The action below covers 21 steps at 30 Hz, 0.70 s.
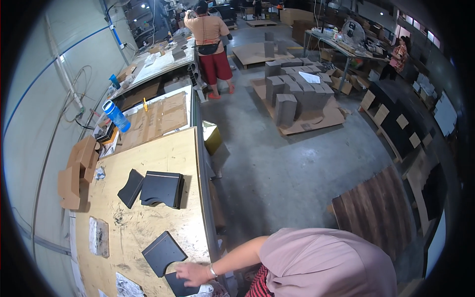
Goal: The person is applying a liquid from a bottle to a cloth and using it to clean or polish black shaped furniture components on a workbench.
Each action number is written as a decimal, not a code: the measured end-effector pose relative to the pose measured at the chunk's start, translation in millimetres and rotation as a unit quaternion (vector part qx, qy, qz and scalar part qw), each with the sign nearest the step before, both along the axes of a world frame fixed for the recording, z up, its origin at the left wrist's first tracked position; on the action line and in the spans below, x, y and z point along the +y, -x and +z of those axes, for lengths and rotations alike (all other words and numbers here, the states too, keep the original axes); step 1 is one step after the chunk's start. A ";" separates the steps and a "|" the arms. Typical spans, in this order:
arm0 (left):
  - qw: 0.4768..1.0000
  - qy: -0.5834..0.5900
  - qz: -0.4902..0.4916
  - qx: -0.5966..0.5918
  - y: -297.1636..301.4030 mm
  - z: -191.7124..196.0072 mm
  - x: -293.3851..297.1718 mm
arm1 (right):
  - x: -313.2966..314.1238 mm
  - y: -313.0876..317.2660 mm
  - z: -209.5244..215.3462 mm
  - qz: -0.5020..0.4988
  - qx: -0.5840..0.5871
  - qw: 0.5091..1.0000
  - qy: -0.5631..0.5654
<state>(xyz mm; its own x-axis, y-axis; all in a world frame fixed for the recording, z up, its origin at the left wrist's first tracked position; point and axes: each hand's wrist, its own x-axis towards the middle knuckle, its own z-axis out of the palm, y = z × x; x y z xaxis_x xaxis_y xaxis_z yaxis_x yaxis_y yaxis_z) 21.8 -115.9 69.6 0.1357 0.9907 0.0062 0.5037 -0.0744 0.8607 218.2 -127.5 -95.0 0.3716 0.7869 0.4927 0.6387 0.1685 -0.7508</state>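
Note:
My right hand [193, 273], with a band at its wrist, reaches in from the lower right. Its fingers are loosely spread over a small dark panel [181, 286] at the workbench's near edge, and part of that panel is hidden beneath them. Just beyond lies another dark panel [164, 251] with a curved cutout and a thin brown line across it. Farther up the bench sits a stack of similar panels [162, 187], with a single one [130, 188] at its left. Beside my wrist is a crumpled whitish cloth [213, 289]. My left hand does not show.
Smudged white blocks or cloths [99, 236] lie on the pale wooden bench [168, 153]. An opened cardboard box [79, 171] and a blue bottle [117, 117] are farther off. Another person [210, 37] stands at the far bench. Wrapped grey stacks [297, 89] and dark boards occupy the floor rightward.

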 end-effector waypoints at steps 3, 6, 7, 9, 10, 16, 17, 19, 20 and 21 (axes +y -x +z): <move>1.000 0.024 0.000 -0.004 -1.4 -1.9 -2.6 | -10.7 28.1 21.8 0.113 0.038 0.990 -0.075; 0.999 0.038 0.003 -0.004 -3.7 -2.2 -2.9 | -11.8 57.9 18.8 0.203 -0.043 0.955 -0.210; 0.999 0.043 0.003 -0.004 -3.3 -3.0 -2.3 | -19.1 62.9 30.3 0.280 0.221 0.934 -0.025; 0.999 0.048 0.002 -0.003 -4.1 -3.4 -2.5 | -25.4 61.4 37.9 0.326 0.461 0.809 0.162; 0.999 0.051 0.001 -0.002 -6.0 -2.0 -3.6 | -26.7 58.7 37.5 0.327 0.489 0.792 0.163; 0.997 0.078 -0.018 -0.001 7.5 -24.7 15.2 | -53.0 36.6 78.9 0.271 0.622 0.714 0.172; 0.997 0.078 -0.022 0.000 8.4 -27.0 16.9 | -53.7 37.1 80.4 0.269 0.611 0.726 0.165; 0.996 0.073 -0.042 0.006 9.2 -26.9 18.8 | -53.7 38.7 81.0 0.266 0.589 0.747 0.153; 0.996 0.074 -0.047 0.007 10.0 -25.9 20.9 | -53.8 38.9 80.4 0.262 0.579 0.758 0.146; 0.996 0.072 -0.057 0.019 11.8 -24.4 23.4 | -53.8 39.2 79.5 0.259 0.567 0.769 0.139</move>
